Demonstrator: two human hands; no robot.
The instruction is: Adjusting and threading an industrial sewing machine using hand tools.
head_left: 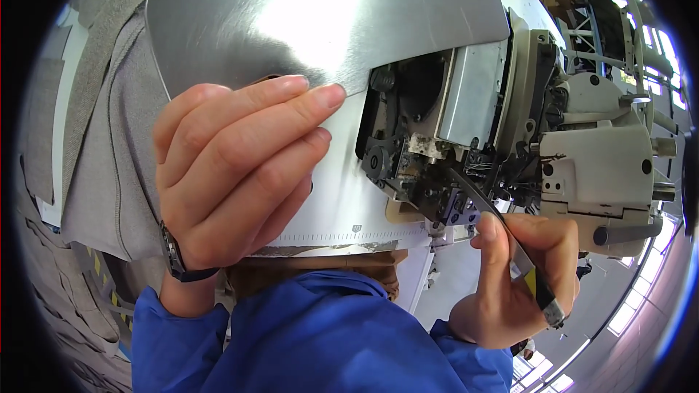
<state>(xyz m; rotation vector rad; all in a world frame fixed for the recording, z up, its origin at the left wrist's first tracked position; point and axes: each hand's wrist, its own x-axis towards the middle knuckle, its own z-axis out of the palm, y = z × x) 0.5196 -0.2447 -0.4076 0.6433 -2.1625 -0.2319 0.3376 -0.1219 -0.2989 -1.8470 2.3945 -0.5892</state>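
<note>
Sewing machine (582, 131) fills the right half of the view, its cream body tipped and its dark inner mechanism (415, 153) laid bare where the cover sits open. Over to the left, the broad shiny metal plate (291, 14) curves across the top, glaring under the light, with grey fabric (109, 160) draped beside it. The left hand (233, 167) rests flat against the plate's lower edge, fingers together and stretched out, gripping nothing, a dark wristband at the wrist. Both sleeves are blue. Lower right, the right hand (517, 284) pinches a slim pair of tweezers (502, 229) between thumb and fingers, closed snugly around the shank. The tweezers run up and left from that grip, their tip reaching into the mechanism just beside the small metal foot (455, 207).
</note>
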